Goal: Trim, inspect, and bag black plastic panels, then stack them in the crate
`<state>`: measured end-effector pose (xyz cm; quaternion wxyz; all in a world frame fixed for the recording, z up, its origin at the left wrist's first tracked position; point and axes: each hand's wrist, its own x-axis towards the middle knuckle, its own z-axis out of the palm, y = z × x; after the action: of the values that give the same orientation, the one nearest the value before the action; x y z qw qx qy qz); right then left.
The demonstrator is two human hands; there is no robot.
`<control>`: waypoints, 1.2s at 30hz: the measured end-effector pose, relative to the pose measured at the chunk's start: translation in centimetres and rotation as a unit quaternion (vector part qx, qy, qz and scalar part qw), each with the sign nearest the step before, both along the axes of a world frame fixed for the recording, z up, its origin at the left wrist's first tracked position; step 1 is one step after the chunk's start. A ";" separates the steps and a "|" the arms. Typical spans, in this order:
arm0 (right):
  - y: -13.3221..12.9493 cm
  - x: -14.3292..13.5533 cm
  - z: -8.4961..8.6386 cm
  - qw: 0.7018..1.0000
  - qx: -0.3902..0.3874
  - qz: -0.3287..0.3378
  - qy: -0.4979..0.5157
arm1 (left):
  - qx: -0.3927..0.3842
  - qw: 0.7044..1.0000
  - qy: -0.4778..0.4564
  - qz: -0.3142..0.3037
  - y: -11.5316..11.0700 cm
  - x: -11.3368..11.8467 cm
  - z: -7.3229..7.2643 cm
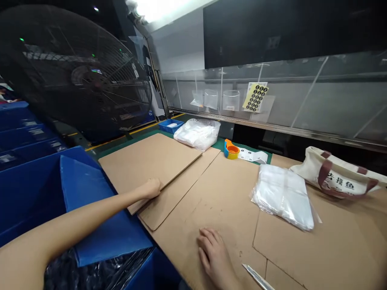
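My left hand [152,188] is closed at the near edge of a brown cardboard sheet [151,155], with its thumb side on the edge and some fingers hidden. That sheet lies on the left of the table, slightly raised over other cardboard. My right hand [214,254] rests on the cardboard table cover [208,201], its fingers loosely bent and nothing seen in them. Just right of it lies a slim silver tool [256,278], cut off by the lower frame edge; its kind is unclear. Farther right sits a stack of clear plastic bags [282,195].
Blue bins [105,229], one with dark plastic wrapping inside, stand left of the table. At the back are a bulky clear plastic bag [198,133], a blue tray [171,125] and an orange-yellow tape dispenser [231,150]. A canvas tote [338,173] lies right; a large fan [96,76] stands behind.
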<state>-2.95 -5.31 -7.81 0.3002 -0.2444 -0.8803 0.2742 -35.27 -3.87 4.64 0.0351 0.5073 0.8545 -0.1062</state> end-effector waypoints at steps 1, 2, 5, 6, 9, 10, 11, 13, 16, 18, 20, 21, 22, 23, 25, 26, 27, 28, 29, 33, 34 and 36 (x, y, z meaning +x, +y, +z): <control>0.0 0.0 0.2 1.000 -0.014 -0.001 0.000 | -0.025 1.000 0.005 0.002 -0.1 -0.3 0.0; 0.0 0.1 0.4 1.000 -0.026 0.001 -0.002 | -0.047 0.999 0.010 0.004 -0.3 -0.5 0.1; 0.0 0.2 0.7 0.999 -0.050 0.011 -0.006 | -0.087 0.996 0.021 0.007 -0.8 -0.9 0.0; 0.0 0.2 0.8 0.998 -0.054 0.013 -0.007 | -0.091 0.996 0.024 0.008 -1.0 -1.0 0.0; 0.0 0.3 0.8 0.998 -0.057 0.015 -0.008 | -0.091 0.995 0.031 0.004 -1.5 -1.1 -0.2; 0.0 0.3 0.8 0.998 -0.056 0.016 -0.009 | -0.089 0.996 0.032 0.002 -1.6 -1.1 -0.2; 0.0 0.3 0.9 0.998 -0.054 0.017 -0.011 | -0.088 0.996 0.033 0.000 -1.7 -1.1 -0.2; 0.0 0.3 0.9 0.998 -0.052 0.020 -0.017 | -0.088 0.996 0.034 -0.001 -1.6 -1.3 0.0; 0.1 0.3 0.9 0.998 -0.052 0.025 -0.028 | -0.093 0.995 0.037 0.009 -1.3 -1.6 0.4; 0.2 0.3 0.8 0.998 -0.052 0.028 -0.034 | -0.091 0.995 0.042 0.016 -0.9 -1.9 0.7; 0.2 0.4 0.7 0.998 -0.050 0.032 -0.037 | -0.089 0.995 0.041 0.017 -0.7 -2.2 0.7; 0.2 0.4 0.6 0.998 -0.049 0.033 -0.038 | -0.090 0.995 0.039 0.017 -0.6 -2.3 0.6; 0.2 0.4 0.6 0.998 -0.047 0.034 -0.039 | -0.091 0.995 0.036 0.017 -0.6 -2.3 0.4; 0.2 0.4 0.5 0.998 -0.045 0.035 -0.039 | -0.093 0.995 0.033 0.017 -0.7 -2.3 0.2; 0.2 0.4 0.4 0.998 -0.040 0.035 -0.037 | -0.094 0.995 0.031 0.016 -0.9 -2.3 -0.5; 0.2 0.4 0.4 0.998 -0.036 0.035 -0.036 | -0.093 0.995 0.032 0.014 -1.1 -2.2 -0.9; 0.2 0.4 0.3 0.998 -0.033 0.034 -0.034 | -0.091 0.995 0.033 0.012 -1.3 -2.2 -1.3; 0.2 0.4 0.3 0.998 -0.030 0.032 -0.033 | -0.087 0.995 0.035 0.009 -1.5 -2.1 -1.6; 0.2 0.4 0.2 0.999 -0.027 0.031 -0.032 | -0.083 0.996 0.038 0.007 -1.7 -2.0 -1.9; 0.2 0.4 0.3 0.999 -0.022 0.034 -0.031 | -0.065 0.997 0.050 0.004 -2.5 -2.1 -2.3; 0.2 0.4 0.3 0.999 -0.021 0.035 -0.032 | -0.063 0.997 0.052 0.003 -2.5 -2.2 -2.3; 0.2 0.4 0.3 0.999 -0.018 0.036 -0.033 | -0.067 0.997 0.049 0.000 -2.5 -2.4 -1.9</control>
<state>-2.60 -5.07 -7.54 0.2560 -0.2266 -0.8930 0.2925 -37.63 -6.40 2.78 0.0274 0.4978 0.8463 -0.1878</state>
